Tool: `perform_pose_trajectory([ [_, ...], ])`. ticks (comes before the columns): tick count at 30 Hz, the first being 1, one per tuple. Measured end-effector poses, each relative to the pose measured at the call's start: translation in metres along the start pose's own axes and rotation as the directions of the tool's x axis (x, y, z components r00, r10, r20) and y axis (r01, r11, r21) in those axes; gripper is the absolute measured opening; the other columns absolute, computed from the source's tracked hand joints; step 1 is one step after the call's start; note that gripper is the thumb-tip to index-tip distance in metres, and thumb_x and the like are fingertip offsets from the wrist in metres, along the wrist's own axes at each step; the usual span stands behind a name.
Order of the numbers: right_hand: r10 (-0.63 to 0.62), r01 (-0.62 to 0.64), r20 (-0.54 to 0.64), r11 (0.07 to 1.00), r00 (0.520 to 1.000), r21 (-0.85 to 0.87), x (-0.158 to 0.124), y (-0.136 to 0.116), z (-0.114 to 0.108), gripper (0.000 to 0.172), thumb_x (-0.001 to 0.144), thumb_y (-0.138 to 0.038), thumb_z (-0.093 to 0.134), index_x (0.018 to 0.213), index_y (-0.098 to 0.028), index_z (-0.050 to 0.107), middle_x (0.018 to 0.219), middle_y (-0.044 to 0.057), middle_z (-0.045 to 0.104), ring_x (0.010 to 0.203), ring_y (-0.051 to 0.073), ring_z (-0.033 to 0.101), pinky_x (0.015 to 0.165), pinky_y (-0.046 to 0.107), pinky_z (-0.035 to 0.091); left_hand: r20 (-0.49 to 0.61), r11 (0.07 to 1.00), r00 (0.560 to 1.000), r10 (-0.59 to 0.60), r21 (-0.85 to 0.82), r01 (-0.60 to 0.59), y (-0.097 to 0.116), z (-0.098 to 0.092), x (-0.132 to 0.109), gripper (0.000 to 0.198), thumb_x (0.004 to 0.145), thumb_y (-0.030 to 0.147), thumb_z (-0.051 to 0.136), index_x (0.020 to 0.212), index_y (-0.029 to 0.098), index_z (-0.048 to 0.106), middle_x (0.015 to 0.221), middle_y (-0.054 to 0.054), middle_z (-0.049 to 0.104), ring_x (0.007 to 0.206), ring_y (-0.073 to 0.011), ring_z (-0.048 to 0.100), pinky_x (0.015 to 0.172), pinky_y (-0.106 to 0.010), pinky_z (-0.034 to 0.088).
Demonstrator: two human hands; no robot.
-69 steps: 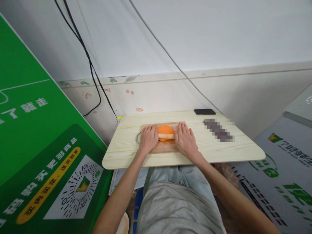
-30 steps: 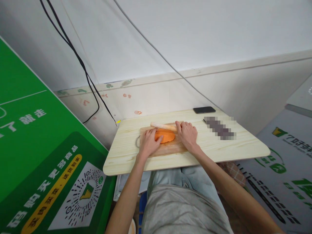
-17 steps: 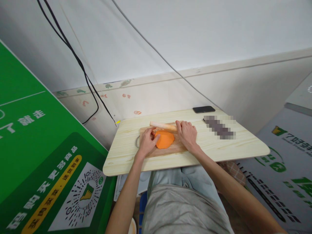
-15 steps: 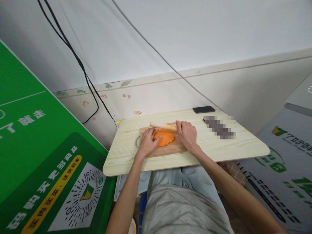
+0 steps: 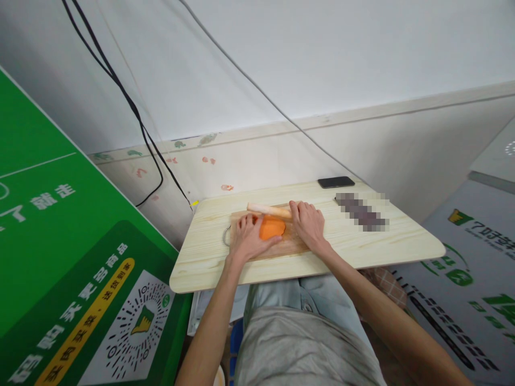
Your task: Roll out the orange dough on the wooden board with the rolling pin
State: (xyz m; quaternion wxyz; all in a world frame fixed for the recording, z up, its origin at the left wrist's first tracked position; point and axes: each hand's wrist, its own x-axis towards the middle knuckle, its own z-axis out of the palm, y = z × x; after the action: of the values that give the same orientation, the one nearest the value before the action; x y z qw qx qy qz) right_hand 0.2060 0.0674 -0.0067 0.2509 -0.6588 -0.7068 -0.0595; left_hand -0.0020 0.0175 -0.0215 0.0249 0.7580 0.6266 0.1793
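A flat, rounded piece of orange dough [image 5: 272, 228] lies on a wooden cutting board [image 5: 286, 247]. My left hand [image 5: 248, 240] grips its left side, thumb along the near edge and fingers curled at the far left. The hand covers part of the dough. Held by its right end in my right hand [image 5: 309, 222] is a pale wooden rolling pin [image 5: 266, 209], lying crosswise just beyond the dough. My right fingers are wrapped round it, hiding that end. A metal ring handle [image 5: 226, 236] sticks out at the board's left side.
The board rests on a light wood-grain table [image 5: 362, 249] against a white wall. A black phone [image 5: 336, 182] lies at the back right, with a blurred-out dark object [image 5: 362, 212] nearer. A green panel [image 5: 100, 214] stands left; cables [image 5: 139, 115] hang beside it.
My left hand has shifted right and round the dough, its thumb now reaching along the near edge. Less of the dough shows. My right hand and the rolling pin have barely moved.
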Motion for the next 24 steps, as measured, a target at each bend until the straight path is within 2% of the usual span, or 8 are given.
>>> perform_pose_trajectory([
  [3,0.008,-0.008,0.007,1.000,1.000,0.003,0.000,-0.001,-0.001,0.051,0.119,-0.045,0.031,0.103,-0.017,0.072,0.103,0.012,0.080,0.104,0.026,0.068,0.081,0.035,0.032,-0.022,0.994,0.997,0.070,-0.083,-0.072,-0.006,0.003,0.000,0.092,0.088,0.080,0.066,0.160,0.024,0.049,0.161,-0.020,0.053,0.148,-0.0433,0.047,0.124,-0.060,0.033],
  [6,0.003,-0.003,0.011,1.000,1.000,0.002,0.000,-0.001,-0.002,0.052,0.119,-0.044,0.030,0.105,-0.017,0.072,0.103,0.013,0.079,0.104,0.026,0.068,0.081,0.035,0.032,0.012,0.971,0.986,0.168,-0.174,-0.163,-0.016,0.004,0.002,0.091,0.086,0.068,0.077,0.161,0.025,0.048,0.167,-0.017,0.049,0.155,-0.0411,0.042,0.129,-0.061,0.026],
  [11,-0.022,0.022,0.013,1.000,1.000,-0.002,-0.001,-0.001,-0.003,0.052,0.119,-0.043,0.028,0.106,-0.017,0.071,0.102,0.013,0.079,0.102,0.025,0.068,0.081,0.035,0.034,0.038,0.939,0.974,0.225,-0.274,-0.206,-0.026,0.001,0.003,0.090,0.081,0.046,0.085,0.161,0.027,0.049,0.165,-0.014,0.052,0.156,-0.0374,0.043,0.132,-0.057,0.025],
  [15,-0.008,0.008,0.025,1.000,1.000,-0.010,-0.001,-0.001,-0.004,0.053,0.118,-0.043,0.028,0.105,-0.017,0.072,0.102,0.013,0.079,0.103,0.026,0.069,0.081,0.035,0.035,-0.011,0.939,0.984,0.178,-0.298,-0.173,-0.022,0.003,0.003,0.087,0.082,0.057,0.086,0.156,0.026,0.053,0.159,-0.015,0.057,0.151,-0.0383,0.048,0.128,-0.057,0.032],
  [18,-0.003,0.003,0.047,1.000,0.999,-0.014,-0.001,-0.002,-0.005,0.052,0.118,-0.044,0.029,0.105,-0.017,0.072,0.103,0.013,0.080,0.105,0.026,0.070,0.081,0.035,0.035,-0.030,0.959,0.994,0.107,-0.261,-0.111,-0.018,0.008,0.005,0.095,0.076,0.067,0.088,0.152,0.021,0.055,0.154,-0.019,0.059,0.147,-0.0412,0.050,0.125,-0.058,0.035],
  [21,0.003,-0.002,0.065,1.000,0.998,-0.014,-0.002,-0.002,-0.006,0.051,0.118,-0.045,0.030,0.105,-0.017,0.071,0.105,0.013,0.080,0.103,0.026,0.071,0.081,0.034,0.035,-0.055,0.970,0.997,0.052,-0.233,-0.063,-0.017,0.010,0.005,0.104,0.070,0.071,0.089,0.151,0.017,0.052,0.151,-0.022,0.057,0.143,-0.0430,0.050,0.123,-0.057,0.038],
  [24,0.014,-0.013,0.069,1.000,0.998,-0.011,-0.003,-0.001,-0.005,0.052,0.118,-0.046,0.030,0.105,-0.017,0.072,0.104,0.013,0.080,0.099,0.025,0.072,0.080,0.034,0.036,-0.070,0.965,0.995,0.067,-0.249,-0.082,-0.020,0.008,0.004,0.107,0.067,0.071,0.092,0.152,0.020,0.051,0.151,-0.020,0.055,0.143,-0.0428,0.050,0.122,-0.058,0.038],
])
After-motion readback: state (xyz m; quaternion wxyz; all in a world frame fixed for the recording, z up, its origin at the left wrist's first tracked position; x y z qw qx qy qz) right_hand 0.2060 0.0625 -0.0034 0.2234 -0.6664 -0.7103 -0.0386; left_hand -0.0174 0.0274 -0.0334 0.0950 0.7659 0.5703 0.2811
